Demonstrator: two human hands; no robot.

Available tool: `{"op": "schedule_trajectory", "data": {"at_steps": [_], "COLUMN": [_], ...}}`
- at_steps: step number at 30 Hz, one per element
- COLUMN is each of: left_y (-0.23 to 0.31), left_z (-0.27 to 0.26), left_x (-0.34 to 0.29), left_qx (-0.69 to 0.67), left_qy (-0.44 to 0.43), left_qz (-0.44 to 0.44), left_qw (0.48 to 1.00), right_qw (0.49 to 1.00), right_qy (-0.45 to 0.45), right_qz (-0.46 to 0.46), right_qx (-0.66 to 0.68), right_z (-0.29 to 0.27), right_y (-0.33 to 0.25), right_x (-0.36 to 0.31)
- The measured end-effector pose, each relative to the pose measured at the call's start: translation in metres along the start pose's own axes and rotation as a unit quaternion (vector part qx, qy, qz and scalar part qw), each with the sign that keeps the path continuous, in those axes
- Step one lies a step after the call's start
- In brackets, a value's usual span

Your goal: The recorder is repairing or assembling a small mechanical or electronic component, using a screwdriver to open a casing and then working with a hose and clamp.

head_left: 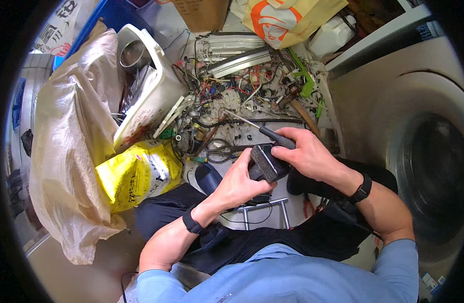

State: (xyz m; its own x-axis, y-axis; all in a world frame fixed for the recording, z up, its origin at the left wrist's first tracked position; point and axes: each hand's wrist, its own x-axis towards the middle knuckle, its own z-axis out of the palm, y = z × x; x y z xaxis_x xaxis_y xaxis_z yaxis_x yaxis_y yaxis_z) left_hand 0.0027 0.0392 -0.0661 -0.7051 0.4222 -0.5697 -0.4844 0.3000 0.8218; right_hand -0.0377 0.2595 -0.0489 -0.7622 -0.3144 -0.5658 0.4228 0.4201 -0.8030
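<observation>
My left hand (pixel 238 183) is closed around a black, box-shaped device (pixel 270 166) with a rounded rim, held above my lap. Against its far right side rest the fingers of my right hand (pixel 312 155), which also grips a screwdriver (pixel 275 136) by its dark handle. The screwdriver's thin metal shaft points up and left, away from the device and over the littered floor. Beneath my hands stands a metal frame with two bars (pixel 266 206). Red-handled pliers (pixel 308 207) lie to its right. What the device is, I cannot tell.
Wires, scraps and metal strips (pixel 242 61) cover the floor ahead, with a wood-handled hammer (pixel 304 116) and scissors (pixel 219 151). At left are a white bin (pixel 156 98), a yellow bag (pixel 141 177) and a plastic sack (pixel 73 146). A washing machine (pixel 373 101) stands at right.
</observation>
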Motion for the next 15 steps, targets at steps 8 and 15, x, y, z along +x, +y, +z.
{"op": "schedule_trajectory", "data": {"at_steps": [8,15], "left_y": [0.012,0.02], "left_z": [0.0,-0.007], "left_x": [-0.009,-0.013], "left_qx": [0.149,0.19], "left_qy": [0.056,0.042], "left_qz": [0.02,-0.02], "left_qw": [0.987,0.981], "right_qw": [0.991,0.976], "right_qy": [-0.058,-0.086], "right_qz": [0.091,0.1], "right_qx": [0.081,0.171], "right_z": [-0.002,0.003], "right_y": [-0.008,-0.01], "right_x": [0.002,0.003]}}
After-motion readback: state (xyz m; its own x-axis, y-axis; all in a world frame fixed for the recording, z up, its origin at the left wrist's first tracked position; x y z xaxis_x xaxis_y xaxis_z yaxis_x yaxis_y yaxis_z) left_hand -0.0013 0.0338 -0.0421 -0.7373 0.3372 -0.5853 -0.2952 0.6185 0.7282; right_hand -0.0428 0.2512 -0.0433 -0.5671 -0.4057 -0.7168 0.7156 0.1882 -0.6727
